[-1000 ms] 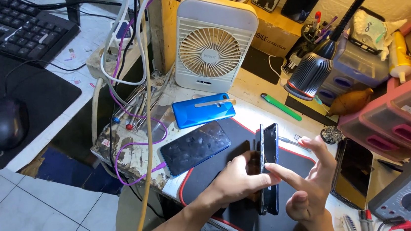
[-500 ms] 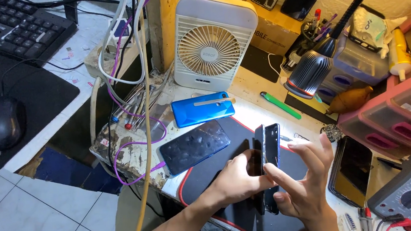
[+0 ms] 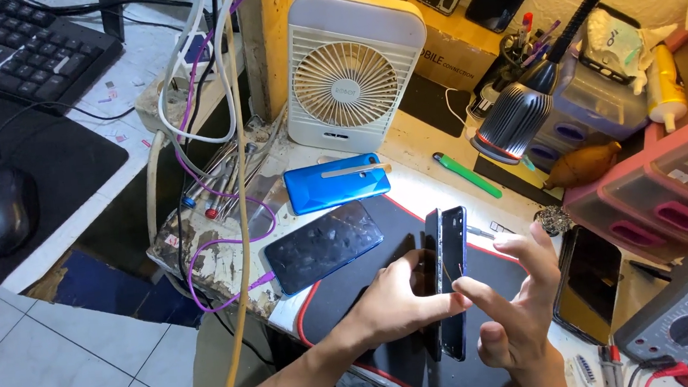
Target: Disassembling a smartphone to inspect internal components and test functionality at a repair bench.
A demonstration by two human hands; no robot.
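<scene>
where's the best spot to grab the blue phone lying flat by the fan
Grip the blue phone across its two long edges near the middle, coming down from above. It lies flat, back up, on the bench, so only the thin sides offer purchase. A flat metal tool rests along its upper edge, so lift that off first or grip towards the left end, away from the fan.

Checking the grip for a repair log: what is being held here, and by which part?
A dark smartphone, stood on edge. The left hand grips its long side near the middle; the right hand touches its other face with fingertips.
</scene>
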